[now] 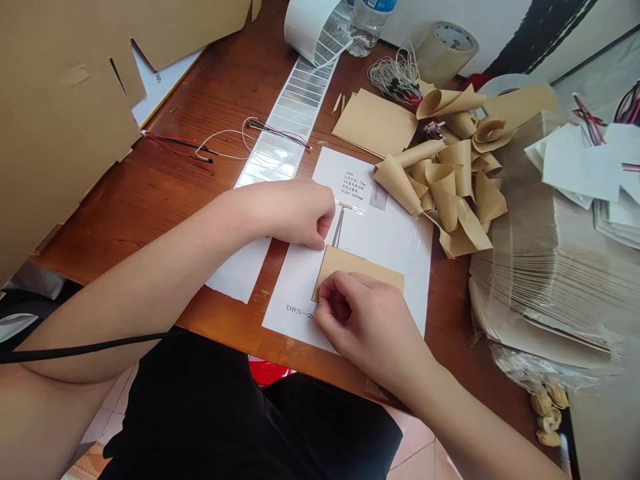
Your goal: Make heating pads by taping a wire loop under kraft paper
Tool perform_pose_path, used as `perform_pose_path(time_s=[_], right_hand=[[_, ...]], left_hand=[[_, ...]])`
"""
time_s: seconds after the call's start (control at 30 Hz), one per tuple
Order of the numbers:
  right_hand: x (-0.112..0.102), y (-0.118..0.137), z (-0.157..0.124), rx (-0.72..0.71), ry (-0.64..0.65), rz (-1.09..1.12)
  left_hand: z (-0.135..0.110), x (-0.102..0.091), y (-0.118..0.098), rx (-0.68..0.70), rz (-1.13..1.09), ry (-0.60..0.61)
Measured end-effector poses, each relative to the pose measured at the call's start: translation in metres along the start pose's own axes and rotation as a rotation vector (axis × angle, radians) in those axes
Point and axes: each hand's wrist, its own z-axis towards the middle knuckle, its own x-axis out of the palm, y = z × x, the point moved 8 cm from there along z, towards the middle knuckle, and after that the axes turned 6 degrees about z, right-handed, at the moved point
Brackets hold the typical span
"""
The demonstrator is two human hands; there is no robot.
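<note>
A tan rectangular sheet [369,267] lies on a white printed paper [400,233] on the wooden table. My right hand [365,320] is closed, with its fingertips pinching the sheet's near left corner. My left hand [295,213] is curled into a loose fist and rests on the paper just above the sheet's top left corner. Beside it, thin dark wires [339,227] lie taped under a clear strip. What the left fingers hold is hidden.
A strip of silver labels [295,113] runs from a roll at the back. Curled tan backing papers [450,180] pile up on the right, with flat tan sheets [375,123], a bagged stack [540,267], a wire bundle [395,77] and a tape roll [447,50]. Cardboard [65,93] stands at left.
</note>
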Motion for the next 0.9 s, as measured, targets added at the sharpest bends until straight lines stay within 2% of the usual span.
perform_pose_path(time_s=[0.43,0.67,0.9], right_hand=[[0.0023,0.0039,0.0007,-0.027,-0.013,-0.043],[0.0027,0.0037,-0.0007,-0.044,-0.069,-0.088],[0.0056,0.0030,-0.0008,-0.038,-0.042,-0.088]], left_hand=[[0.0010,0.0003,-0.0004,0.004,0.009,-0.013],[0.0014,0.0006,0.0005,0.016,0.000,-0.030],[0.0013,0.0009,0.0008,0.011,-0.002,-0.019]])
